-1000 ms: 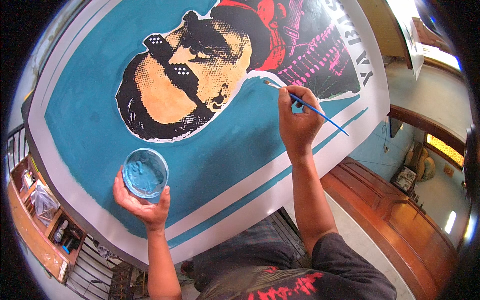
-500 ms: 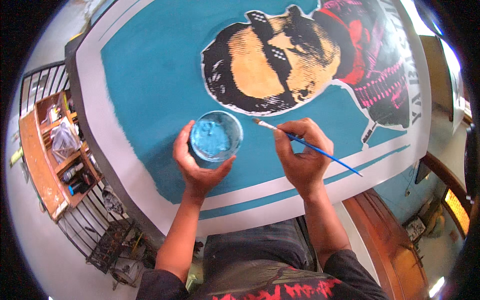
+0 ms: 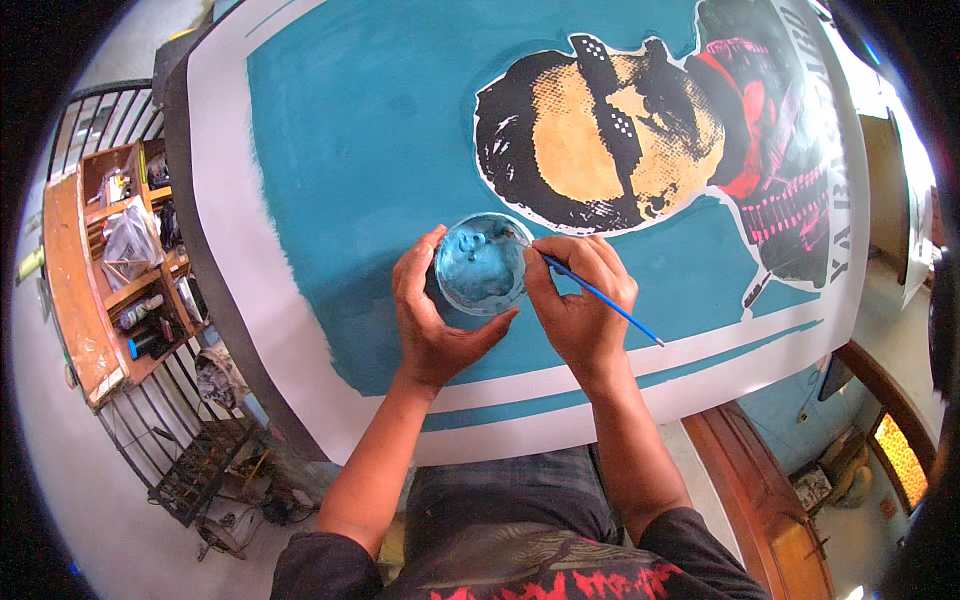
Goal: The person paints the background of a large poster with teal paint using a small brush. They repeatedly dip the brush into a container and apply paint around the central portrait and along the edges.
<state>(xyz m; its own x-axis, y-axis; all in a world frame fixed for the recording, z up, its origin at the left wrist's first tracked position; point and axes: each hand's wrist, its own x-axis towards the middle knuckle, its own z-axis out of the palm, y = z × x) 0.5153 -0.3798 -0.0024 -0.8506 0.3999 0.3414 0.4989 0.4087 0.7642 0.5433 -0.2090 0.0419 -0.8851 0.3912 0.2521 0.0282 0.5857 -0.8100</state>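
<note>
My left hand [image 3: 437, 325] is wrapped round a clear round cup of blue paint [image 3: 480, 270], held above the poster, its open top facing up. Pinched between the thumb and fingers of my right hand [image 3: 585, 305] is a paintbrush [image 3: 610, 301] with a thin blue handle. The brush's bristle end reaches over the cup's right rim; whether it touches the paint I cannot tell. Beneath both hands lies a large poster [image 3: 340, 180] with a teal painted ground, white borders and a black-and-tan portrait [image 3: 580, 150] turned on its side.
On the left stands a wooden shelf unit [image 3: 95, 290] holding bags and bottles, beside black metal bars [image 3: 140, 425]. A brown wooden piece of furniture [image 3: 745, 480] is at the lower right. The poster's dark board edge [image 3: 235, 330] runs along its left side.
My right hand has brought the brush tip from beside the cup to over its rim. The cup and brush have come closer together, and the whole view has shifted.
</note>
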